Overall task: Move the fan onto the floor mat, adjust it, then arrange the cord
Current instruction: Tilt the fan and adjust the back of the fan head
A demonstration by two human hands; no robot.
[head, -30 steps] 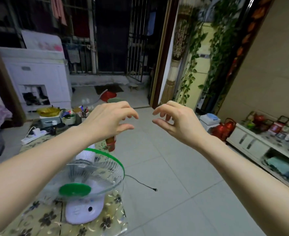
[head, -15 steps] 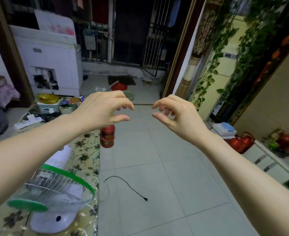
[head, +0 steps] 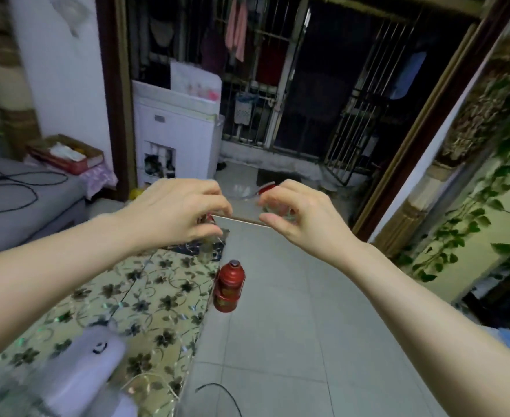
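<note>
- Fingers [head: 217, 203] of the left hand [head: 175, 212] and right hand [head: 301, 218] are curling loosely, gripping nothing, seemingly poising to reach.
- Blurred white plastic fan [head: 79, 377] is sitting on the floral-patterned table [head: 145, 296]; its thin black cord [head: 220, 395] is trailing onto grey tiles.

Both hands, left hand [head: 178, 210] and right hand [head: 301, 215], hover side by side; below them, a canister [head: 229, 285] beside the table [head: 145, 299], the fan [head: 79, 377] nearer left.
</note>
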